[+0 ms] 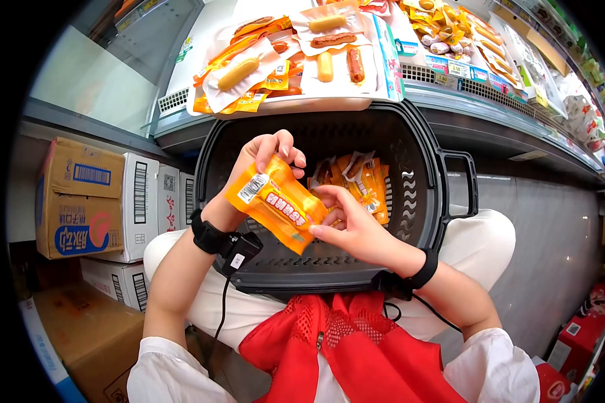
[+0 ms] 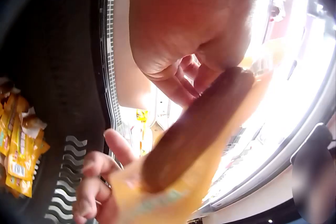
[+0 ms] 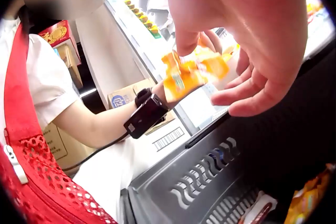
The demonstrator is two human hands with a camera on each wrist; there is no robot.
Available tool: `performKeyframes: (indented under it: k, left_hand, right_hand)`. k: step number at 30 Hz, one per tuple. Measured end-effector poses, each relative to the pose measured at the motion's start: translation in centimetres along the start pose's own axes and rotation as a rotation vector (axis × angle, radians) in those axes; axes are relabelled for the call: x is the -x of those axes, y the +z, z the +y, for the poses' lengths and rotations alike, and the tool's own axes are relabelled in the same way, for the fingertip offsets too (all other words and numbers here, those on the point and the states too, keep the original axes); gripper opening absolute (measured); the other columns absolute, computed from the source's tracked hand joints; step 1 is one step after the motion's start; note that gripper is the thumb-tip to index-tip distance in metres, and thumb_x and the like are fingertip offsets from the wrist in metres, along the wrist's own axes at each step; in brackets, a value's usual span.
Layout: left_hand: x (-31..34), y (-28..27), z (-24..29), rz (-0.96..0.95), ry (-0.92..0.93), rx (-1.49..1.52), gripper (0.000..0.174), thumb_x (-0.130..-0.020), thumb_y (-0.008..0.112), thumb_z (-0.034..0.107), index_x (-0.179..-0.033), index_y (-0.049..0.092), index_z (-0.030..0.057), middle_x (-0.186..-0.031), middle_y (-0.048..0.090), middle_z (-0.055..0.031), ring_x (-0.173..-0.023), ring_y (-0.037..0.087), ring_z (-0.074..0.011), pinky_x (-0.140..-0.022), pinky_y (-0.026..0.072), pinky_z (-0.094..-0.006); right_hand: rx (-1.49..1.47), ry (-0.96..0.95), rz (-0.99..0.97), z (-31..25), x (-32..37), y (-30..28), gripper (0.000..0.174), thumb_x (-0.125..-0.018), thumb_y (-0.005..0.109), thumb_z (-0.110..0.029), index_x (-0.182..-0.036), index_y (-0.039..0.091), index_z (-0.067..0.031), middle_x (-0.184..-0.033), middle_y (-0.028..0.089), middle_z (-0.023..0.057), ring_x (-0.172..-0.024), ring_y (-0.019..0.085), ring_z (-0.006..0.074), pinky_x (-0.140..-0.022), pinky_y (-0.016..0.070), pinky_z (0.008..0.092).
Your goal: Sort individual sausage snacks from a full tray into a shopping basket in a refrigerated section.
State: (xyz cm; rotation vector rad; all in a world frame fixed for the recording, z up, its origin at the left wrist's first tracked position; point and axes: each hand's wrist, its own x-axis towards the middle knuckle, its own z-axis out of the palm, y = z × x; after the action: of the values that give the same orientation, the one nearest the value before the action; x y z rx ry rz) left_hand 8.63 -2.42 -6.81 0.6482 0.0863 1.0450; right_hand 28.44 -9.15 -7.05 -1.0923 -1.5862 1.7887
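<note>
I hold an orange sausage packet (image 1: 277, 201) above the black basket (image 1: 413, 201) on my lap. My left hand (image 1: 254, 160) grips its upper end with the fingers curled over the top, and my right hand (image 1: 361, 234) pinches the lower edge between thumb and fingertips. I judge the packet light. Its plastic film is glossy and probably slippery, thin and crinkly at the sealed edges, and the sausage inside gives it its only stiffness. In the blurred left wrist view it looks like one thick sausage, though I can't be sure. The surest hold, I think, is across the middle, round the sausage itself, not on the flat seam. More orange packets (image 1: 359, 180) lie in the basket.
</note>
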Motion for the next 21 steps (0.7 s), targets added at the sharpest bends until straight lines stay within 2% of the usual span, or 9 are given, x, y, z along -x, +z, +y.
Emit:
performKeyframes:
  k: [2, 6, 8, 10, 11, 13, 16, 18, 21]
  left_hand:
    - [0.0, -0.2, -0.5, -0.022, -0.036, 0.069, 0.03, -0.08, 0.056, 0.002, -0.053, 0.046, 0.0075, -0.083, 0.05, -0.0064, -0.087, 0.059, -0.0234, -0.076, 0.0545, -0.033]
    - [0.1, -0.4, -1.8, 0.005, -0.062, -0.004, 0.029, -0.08, 0.057, 0.001, -0.055, 0.046, 0.0074, -0.08, 0.05, -0.0061, -0.085, 0.06, -0.0218, -0.072, 0.0545, -0.0305]
    - [0.3, -0.5, -1.8, 0.124, -0.109, -0.177, 0.027, -0.079, 0.058, -0.001, -0.056, 0.046, 0.007, -0.079, 0.051, -0.005, -0.082, 0.061, -0.0202, -0.073, 0.054, -0.0304]
    - [0.4, -0.4, -1.1, 0.285, -0.098, -0.66, 0.007, -0.082, 0.056, 0.002, -0.076, 0.054, 0.0041, -0.085, 0.054, -0.0044, -0.084, 0.062, -0.0174, -0.073, 0.0513, -0.0271]
    - [0.1, 0.1, -0.8, 0.447, -0.135, -0.768, 0.001, -0.083, 0.054, 0.003, -0.083, 0.054, 0.003, -0.089, 0.056, -0.0057, -0.085, 0.061, -0.0173, -0.073, 0.0508, -0.0264]
    - [-0.3, 0.3, 0.0, 0.67, -0.221, -0.877, 0.013, -0.088, 0.046, 0.007, -0.099, 0.052, 0.003, -0.103, 0.056, -0.0078, -0.091, 0.059, -0.0166, -0.077, 0.0487, -0.0271]
    - [-0.2, 0.1, 1.1, 0.663, -0.298, -0.849, 0.016, -0.089, 0.045, 0.011, -0.101, 0.052, 0.0038, -0.104, 0.057, -0.008, -0.097, 0.057, -0.016, -0.084, 0.0457, -0.029]
    - [-0.2, 0.3, 1.2, 0.635, -0.31, -0.882, 0.016, -0.089, 0.045, 0.012, -0.101, 0.052, 0.0039, -0.103, 0.057, -0.0078, -0.097, 0.057, -0.0159, -0.084, 0.0454, -0.0287]
    - [0.0, 0.7, 1.0, 0.584, -0.314, -0.929, 0.015, -0.09, 0.045, 0.012, -0.1, 0.053, 0.0041, -0.102, 0.058, -0.0074, -0.096, 0.057, -0.0156, -0.083, 0.045, -0.0279]
  right_hand:
    - [-0.007, -0.031, 0.045, 0.5, -0.2, 0.2, 0.047, -0.081, 0.064, -0.025, -0.115, 0.045, 0.0011, -0.1, 0.056, 0.0098, -0.084, 0.056, 0.0119, -0.071, 0.045, 0.0243]
    - [-0.215, 0.147, -0.233, -0.1, -1.0, -0.7, 0.031, -0.082, 0.064, -0.019, -0.104, 0.054, 0.0003, -0.09, 0.06, 0.0021, -0.083, 0.055, 0.006, -0.075, 0.0445, 0.022]
    - [-0.284, 0.081, -0.301, 0.4, -1.1, -0.6, 0.033, -0.08, 0.066, -0.025, -0.099, 0.058, 0.0014, -0.085, 0.063, 0.0035, -0.079, 0.056, 0.0073, -0.073, 0.0447, 0.0226]
    - [-0.333, 0.088, -0.283, 0.6, -1.1, -0.6, 0.031, -0.08, 0.066, -0.023, -0.098, 0.059, 0.0013, -0.084, 0.063, 0.0033, -0.076, 0.056, 0.0074, -0.07, 0.0447, 0.0225]
    - [-0.251, 0.136, -0.274, 0.7, -1.2, -1.0, 0.031, -0.079, 0.067, -0.024, -0.096, 0.059, 0.0017, -0.082, 0.063, 0.0034, -0.074, 0.057, 0.0076, -0.068, 0.045, 0.0235]
    - [0.113, 0.272, -0.247, 0.0, -1.1, -2.8, 0.032, -0.078, 0.068, -0.024, -0.095, 0.06, 0.0016, -0.079, 0.062, 0.003, -0.072, 0.056, 0.0074, -0.067, 0.0462, 0.0237]
    - [0.983, 0.103, 0.147, 1.7, -0.9, -4.3, 0.028, -0.067, 0.07, -0.025, -0.075, 0.062, 0.0012, -0.07, 0.061, 0.0196, -0.065, 0.062, 0.0299, -0.06, 0.0492, 0.0359]
    - [1.136, 0.104, 0.283, 2.7, -0.7, -5.0, 0.022, -0.067, 0.068, -0.02, -0.071, 0.061, 0.0013, -0.072, 0.061, 0.0214, -0.069, 0.06, 0.0368, -0.062, 0.0497, 0.0401]
    - [1.368, 0.112, 0.329, 4.4, -1.3, -5.4, 0.014, -0.068, 0.065, -0.016, -0.069, 0.062, -0.0023, -0.067, 0.062, 0.0146, -0.066, 0.063, 0.0284, -0.057, 0.0508, 0.0354]
